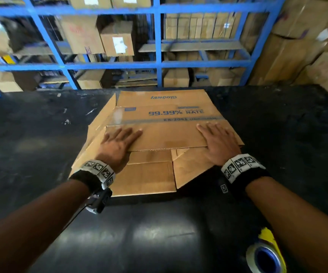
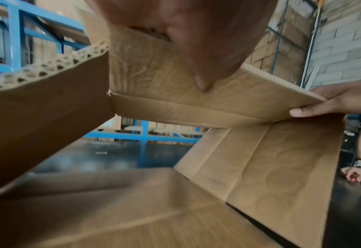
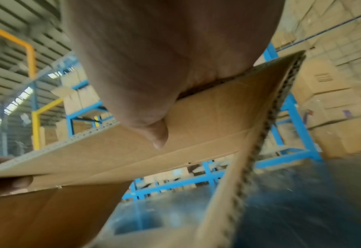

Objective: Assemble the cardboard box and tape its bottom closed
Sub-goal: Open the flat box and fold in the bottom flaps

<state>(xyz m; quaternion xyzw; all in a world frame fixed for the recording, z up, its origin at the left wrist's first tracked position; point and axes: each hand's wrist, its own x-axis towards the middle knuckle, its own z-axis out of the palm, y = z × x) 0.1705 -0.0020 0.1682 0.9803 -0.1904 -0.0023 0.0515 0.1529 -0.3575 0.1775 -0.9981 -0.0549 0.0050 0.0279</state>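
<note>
Step in hand: opening the flattened brown corrugated cardboard box (image 1: 165,133) with blue print, which lies partly raised on the black glossy table (image 1: 41,144). Left hand (image 1: 117,144) and right hand (image 1: 218,142) are well apart, fingers flat on the near top flap (image 1: 159,136), thumbs pinching beneath its edge per wrist views. Bottom untaped. Judgement: next, square the walls, fold the flaps, then fetch the clear tape roll with blue core (image 1: 265,257) at near right.

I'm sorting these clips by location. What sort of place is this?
Most likely a warehouse or stockroom. Blue metal shelving stacked with cardboard cartons fills the background, more cartons are piled at the right, and both hands work a flattened cardboard box on a dark packing table.
</note>
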